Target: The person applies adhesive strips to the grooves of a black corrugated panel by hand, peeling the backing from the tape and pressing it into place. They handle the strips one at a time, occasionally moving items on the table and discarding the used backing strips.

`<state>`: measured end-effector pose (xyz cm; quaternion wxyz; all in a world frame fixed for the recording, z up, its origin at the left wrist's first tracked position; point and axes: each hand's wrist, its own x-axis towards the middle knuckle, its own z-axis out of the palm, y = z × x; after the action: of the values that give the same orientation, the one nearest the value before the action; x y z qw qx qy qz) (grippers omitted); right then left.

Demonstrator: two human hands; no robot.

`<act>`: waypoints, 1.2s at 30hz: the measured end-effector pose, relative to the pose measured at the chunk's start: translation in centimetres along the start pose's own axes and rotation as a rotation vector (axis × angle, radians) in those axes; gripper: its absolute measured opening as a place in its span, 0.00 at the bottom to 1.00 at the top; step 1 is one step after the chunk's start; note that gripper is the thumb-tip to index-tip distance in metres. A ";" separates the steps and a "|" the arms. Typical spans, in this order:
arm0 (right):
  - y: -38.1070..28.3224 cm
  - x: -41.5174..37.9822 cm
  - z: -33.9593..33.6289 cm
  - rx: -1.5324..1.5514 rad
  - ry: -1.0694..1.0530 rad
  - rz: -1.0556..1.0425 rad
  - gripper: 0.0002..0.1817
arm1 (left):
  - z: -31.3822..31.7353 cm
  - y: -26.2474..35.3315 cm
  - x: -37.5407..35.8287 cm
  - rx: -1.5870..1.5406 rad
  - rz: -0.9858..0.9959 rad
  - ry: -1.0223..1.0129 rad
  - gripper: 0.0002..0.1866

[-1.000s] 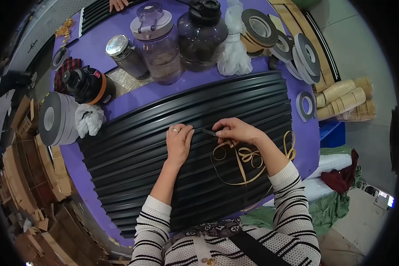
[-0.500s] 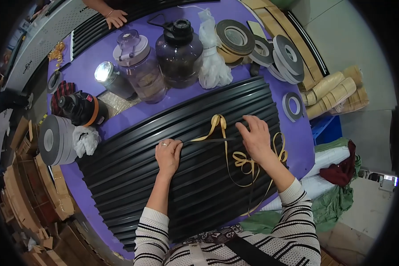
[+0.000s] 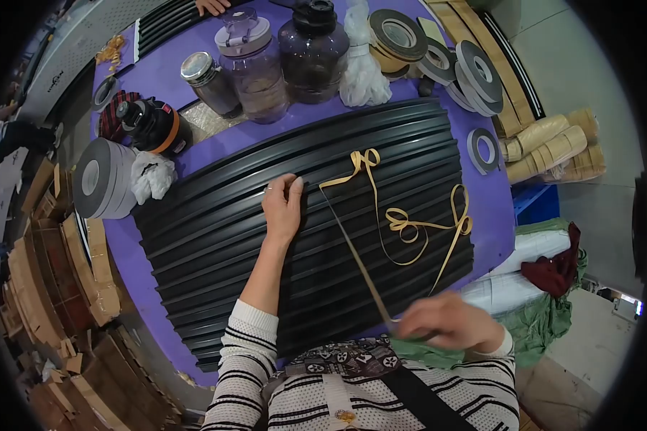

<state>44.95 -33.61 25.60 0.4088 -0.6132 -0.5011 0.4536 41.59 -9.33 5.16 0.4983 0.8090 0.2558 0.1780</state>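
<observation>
Several long black ribbed strips (image 3: 323,215) lie side by side on the purple table. My left hand (image 3: 282,208) is on them near the middle, its fingers curled close to the thumb; anything pinched there is hidden. My right hand (image 3: 446,320), smeared by motion, is closed at the table's near edge around a thin adhesive tape strip (image 3: 363,269). That strip slants tautly from the black strips down to my right fingers. Loops of yellowish backing ribbon (image 3: 402,221) lie curled on the black strips, right of my left hand.
Along the far side stand a clear jug (image 3: 259,79), a dark jug (image 3: 313,57) and a lidded jar (image 3: 212,86). Tape rolls sit at the left (image 3: 97,179) and right (image 3: 478,75). A black bottle (image 3: 154,126) stands left. Another person's hand (image 3: 213,6) shows at the top.
My right hand has swung down toward my body, drawing the thin strip with it. My left hand remains on the black strips. The view has shifted, and the other person's hand shows less.
</observation>
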 end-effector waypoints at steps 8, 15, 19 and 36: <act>5.7 10.7 9.2 -0.035 -0.351 -0.162 0.17 | -2.6 0.5 -4.8 -0.567 -0.722 -0.771 0.08; 15.2 14.0 -0.5 -1.241 0.588 -0.112 0.23 | -3.6 -0.5 -6.4 -0.592 -0.744 -0.701 0.10; 18.7 13.5 -1.3 -1.215 0.397 0.065 0.09 | -3.4 0.7 -7.2 -0.632 -0.730 -0.631 0.13; 6.3 -23.2 -27.0 -1.523 1.197 0.341 0.08 | 20.0 16.2 -7.0 -0.108 -0.047 -0.302 0.34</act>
<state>70.57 -58.81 29.81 0.0198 -0.9055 -0.2743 -0.3231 50.64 -33.81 10.65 0.5780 0.7924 0.1867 0.0562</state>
